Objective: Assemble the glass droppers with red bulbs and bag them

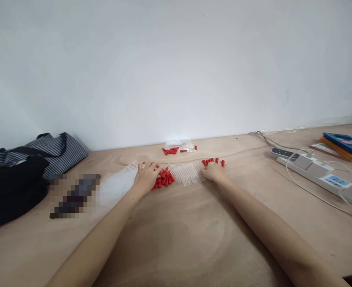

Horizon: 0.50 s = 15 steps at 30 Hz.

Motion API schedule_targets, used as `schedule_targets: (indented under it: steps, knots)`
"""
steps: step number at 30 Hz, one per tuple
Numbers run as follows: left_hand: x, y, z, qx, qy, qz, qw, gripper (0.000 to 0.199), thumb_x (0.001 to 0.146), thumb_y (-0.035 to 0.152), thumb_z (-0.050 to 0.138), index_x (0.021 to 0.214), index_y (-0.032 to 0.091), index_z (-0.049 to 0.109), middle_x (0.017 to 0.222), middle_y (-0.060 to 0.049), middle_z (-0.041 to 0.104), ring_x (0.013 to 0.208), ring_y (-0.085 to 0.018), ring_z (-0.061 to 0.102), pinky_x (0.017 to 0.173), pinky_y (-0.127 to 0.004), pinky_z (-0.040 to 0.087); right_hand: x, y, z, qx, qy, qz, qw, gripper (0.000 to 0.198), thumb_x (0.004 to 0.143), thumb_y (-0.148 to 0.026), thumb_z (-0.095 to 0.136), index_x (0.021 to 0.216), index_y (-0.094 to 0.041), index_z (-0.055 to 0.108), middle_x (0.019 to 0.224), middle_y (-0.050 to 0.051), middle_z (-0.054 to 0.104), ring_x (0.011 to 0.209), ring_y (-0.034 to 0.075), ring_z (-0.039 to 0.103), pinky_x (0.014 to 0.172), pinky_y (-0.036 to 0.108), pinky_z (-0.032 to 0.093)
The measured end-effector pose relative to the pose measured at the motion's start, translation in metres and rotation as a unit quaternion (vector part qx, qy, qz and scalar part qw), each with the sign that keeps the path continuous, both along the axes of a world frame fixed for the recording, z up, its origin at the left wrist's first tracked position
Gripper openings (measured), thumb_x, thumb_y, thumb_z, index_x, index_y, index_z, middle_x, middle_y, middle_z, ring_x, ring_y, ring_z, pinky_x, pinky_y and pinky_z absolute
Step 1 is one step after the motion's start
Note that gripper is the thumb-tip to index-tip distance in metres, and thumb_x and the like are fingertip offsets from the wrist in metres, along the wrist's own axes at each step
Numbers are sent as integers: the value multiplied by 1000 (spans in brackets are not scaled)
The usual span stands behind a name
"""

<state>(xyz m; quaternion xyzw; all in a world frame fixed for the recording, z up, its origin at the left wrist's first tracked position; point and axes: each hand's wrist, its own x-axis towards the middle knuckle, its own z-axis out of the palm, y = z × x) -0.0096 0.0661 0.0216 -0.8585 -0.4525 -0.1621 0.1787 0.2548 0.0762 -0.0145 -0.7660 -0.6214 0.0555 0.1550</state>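
My left hand is at the left edge of a pile of red rubber bulbs, its fingers bent and a little apart, touching the pile. Between my hands lies a row of thin clear tubes, side by side on the table. My right hand rests at the right end of this row, fingers closed down by the tubes; whatever is in them is hidden. Just beyond it several more red bulbs stand in a line. Under and left of my left hand lies a clear plastic bag.
Toward the wall, several red pieces lie by a small clear bag. At left are a striped bag, a black bag and a blurred-out dark object. A power strip with cables and stacked colourful items are at right.
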Motion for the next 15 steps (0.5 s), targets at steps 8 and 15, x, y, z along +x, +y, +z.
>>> schedule_targets:
  steps: [8,15]
  knots:
    - [16,-57,-6,-122,-127,-124,977,12,84,20,44,84,21,56,84,-2,65,81,-19,57,76,-35,36,-2,-27,11,77,8,57,995,25,81,-35,43,76,-20,63,87,8,63,96,26,47,83,43,23]
    - [23,-87,-40,-187,-193,-46,962,21,78,27,50,98,21,53,72,0,60,70,-17,56,72,-35,38,10,-83,-1,189,9,314,930,21,81,-31,54,65,-20,62,68,2,61,76,16,47,75,35,20]
